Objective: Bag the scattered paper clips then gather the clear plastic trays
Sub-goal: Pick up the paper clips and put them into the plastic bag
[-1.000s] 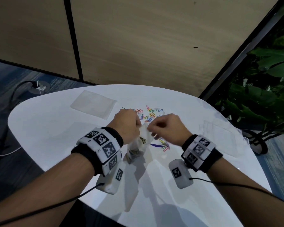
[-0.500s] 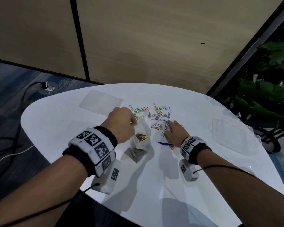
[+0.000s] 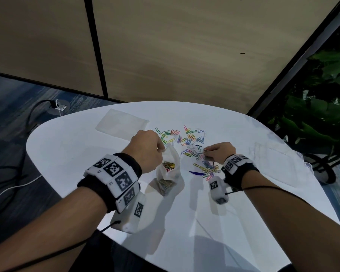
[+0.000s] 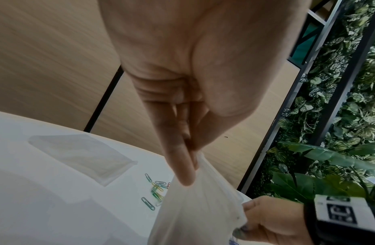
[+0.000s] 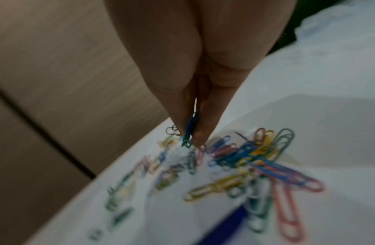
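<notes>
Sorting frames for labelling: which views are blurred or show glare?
Right wrist: motion-blurred, paper clips smeared under the right hand. Left wrist: mostly sharp, bag legible, wall streaked. Head: sharp, glossy table mirrors the arms; edges bowed by the wide lens.

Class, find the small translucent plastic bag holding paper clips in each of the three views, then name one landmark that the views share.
Head: small translucent plastic bag at centre, its top pinched by the left hand.
Left wrist: bag at lower centre, hanging below the fingertips.
Right wrist: not in it.
Shared landmark: the scattered coloured paper clips on the white table.
</notes>
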`<state>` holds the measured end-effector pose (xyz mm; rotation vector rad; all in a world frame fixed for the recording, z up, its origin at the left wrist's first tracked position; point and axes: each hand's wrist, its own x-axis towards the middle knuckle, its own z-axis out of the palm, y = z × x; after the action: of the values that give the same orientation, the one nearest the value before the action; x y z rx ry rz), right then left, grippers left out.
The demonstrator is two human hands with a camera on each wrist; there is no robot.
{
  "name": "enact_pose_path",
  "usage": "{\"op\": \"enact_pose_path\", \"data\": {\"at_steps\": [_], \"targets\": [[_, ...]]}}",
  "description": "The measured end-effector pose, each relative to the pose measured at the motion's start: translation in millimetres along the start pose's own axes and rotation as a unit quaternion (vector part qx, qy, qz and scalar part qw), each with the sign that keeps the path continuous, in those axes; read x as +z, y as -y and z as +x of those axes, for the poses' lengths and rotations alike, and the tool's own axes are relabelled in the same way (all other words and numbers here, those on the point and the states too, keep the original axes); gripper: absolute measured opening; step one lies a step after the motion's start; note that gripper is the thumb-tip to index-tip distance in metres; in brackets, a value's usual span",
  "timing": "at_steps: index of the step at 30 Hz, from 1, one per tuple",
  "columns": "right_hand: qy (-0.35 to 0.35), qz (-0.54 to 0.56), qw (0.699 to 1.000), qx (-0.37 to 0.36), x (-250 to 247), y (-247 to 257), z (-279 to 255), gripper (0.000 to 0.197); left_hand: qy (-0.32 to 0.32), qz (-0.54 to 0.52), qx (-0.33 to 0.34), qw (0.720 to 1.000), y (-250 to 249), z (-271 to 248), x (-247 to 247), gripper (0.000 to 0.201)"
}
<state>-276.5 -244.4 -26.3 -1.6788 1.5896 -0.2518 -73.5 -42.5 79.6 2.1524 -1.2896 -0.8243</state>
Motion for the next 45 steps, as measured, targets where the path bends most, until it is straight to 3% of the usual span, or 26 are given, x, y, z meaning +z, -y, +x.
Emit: {"op": "enact_pose_path", "data": {"at_steps": [2,4,7,9,13,16,17,19,22,23,25,28,30,32,34,38,42,45], "targets": [[0.044,0.202,0.977,0.048,-6.6,9.7,-8.4,0.007,0.001,-0.001,-0.004,1.000,-3.2,-0.4,0.3,0.026],[0.111,0.371,0.920,0.062,-7.9,26.2,-25.8,0.019,0.007,0.006,-0.007,1.000,-6.4,-0.9,1.4,0.026],[0.230,0.465,0.854,0.050,-5.0,56.5,-59.8,0.018,0.014,0.019,-0.008,1.000,-10.5,-2.4,3.7,0.026],[0.277,0.463,0.842,0.029,-0.7,71.8,-78.2,0.014,0.014,0.024,-0.007,1.000,-12.5,-3.3,4.1,0.026],[0.302,0.338,0.891,-0.040,14.6,88.1,-102.8,0.016,0.000,0.036,-0.001,0.999,-13.3,-6.4,2.4,0.025],[0.202,0.155,0.955,-0.150,24.3,89.5,-110.5,0.015,-0.004,0.037,-0.004,0.999,-12.0,-7.5,1.3,0.024],[0.158,0.072,0.964,-0.201,25.3,90.0,-112.9,0.013,-0.007,0.035,-0.006,0.999,-11.6,-7.6,0.8,0.024],[0.120,-0.050,0.948,-0.291,26.6,91.1,-118.2,0.009,-0.010,0.031,-0.005,0.999,-11.6,-7.7,-0.5,0.023],[0.162,-0.161,0.905,-0.359,25.0,93.4,-125.6,0.023,-0.007,0.035,0.006,0.999,-14.0,-8.1,-1.4,0.022],[0.176,-0.166,0.901,-0.360,23.7,93.3,-126.0,0.030,-0.007,0.036,0.007,0.999,-14.3,-8.1,-1.5,0.022],[0.189,-0.073,0.928,-0.314,15.9,93.9,-124.9,0.037,-0.007,0.035,0.005,0.999,-13.4,-7.4,-1.8,0.022],[0.133,0.046,0.966,-0.217,-5.9,80.4,-102.1,0.026,-0.003,0.029,-0.001,1.000,-10.2,-7.1,-2.9,0.024],[0.093,-0.043,0.983,-0.155,-22.3,57.8,-80.1,0.026,-0.001,0.025,-0.003,1.000,-8.0,-8.2,-4.0,0.026],[0.106,-0.172,0.978,-0.055,-29.0,26.0,-64.9,0.063,-0.001,0.026,-0.005,1.000,-6.5,-9.2,-5.3,0.026],[0.133,-0.227,0.964,0.016,-23.4,-1.7,-60.0,0.092,-0.001,0.029,-0.006,1.000,-4.3,-9.5,-6.5,0.027],[0.090,-0.333,0.938,-0.037,1.9,-24.0,-47.9,0.090,-0.003,0.027,-0.012,1.000,-0.5,-9.4,-7.9,0.026],[0.027,-0.295,0.950,-0.095,22.5,-14.8,-32.3,0.070,-0.007,0.030,-0.013,0.999,-0.1,-8.4,-7.0,0.026],[0.013,-0.319,0.936,-0.149,35.6,-8.5,-25.1,0.054,-0.007,0.029,-0.010,0.999,-1.2,-7.4,-4.9,0.026]]}}
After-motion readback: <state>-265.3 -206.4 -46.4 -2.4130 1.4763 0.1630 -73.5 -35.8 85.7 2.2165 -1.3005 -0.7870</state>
